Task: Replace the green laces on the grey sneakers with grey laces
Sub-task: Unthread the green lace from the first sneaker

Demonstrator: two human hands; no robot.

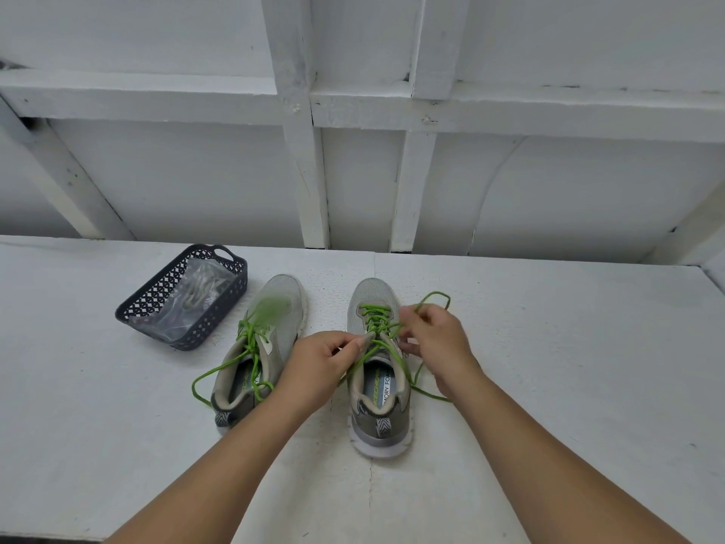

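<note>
Against the far side, a white-painted wall (549,182) of flat panels crossed by a thick horizontal beam (157,96) and several upright posts (310,182), with diagonal braces at both outer edges; paint chipped and scuffed in spots along the joints. Below it, a broad white table (549,367), rough and grainy in texture, with a thin seam running from the back edge toward the near edge. Toward the left rear of that surface, a dark perforated plastic basket (161,292) with a cut-out handle at its far end, holding a clear plastic bag (196,296) with pale laces inside, not sharp enough to tell their colour for certain. Nearer the middle, two grey sneakers side by side, toes pointing at the wall: the left sneaker (274,331) just beside the basket, its green lace (219,367) loosened and trailing onto the table; the right sneaker (378,422) apart from it by a strip of bare surface, its green lace (376,320) threaded through the upper eyelets, loose ends looping out to the right. Over the right sneaker, the left hand (314,367) pinching the edge near the tongue, and the right hand (435,339) with fingers curled round a strand of the green lace.
</note>
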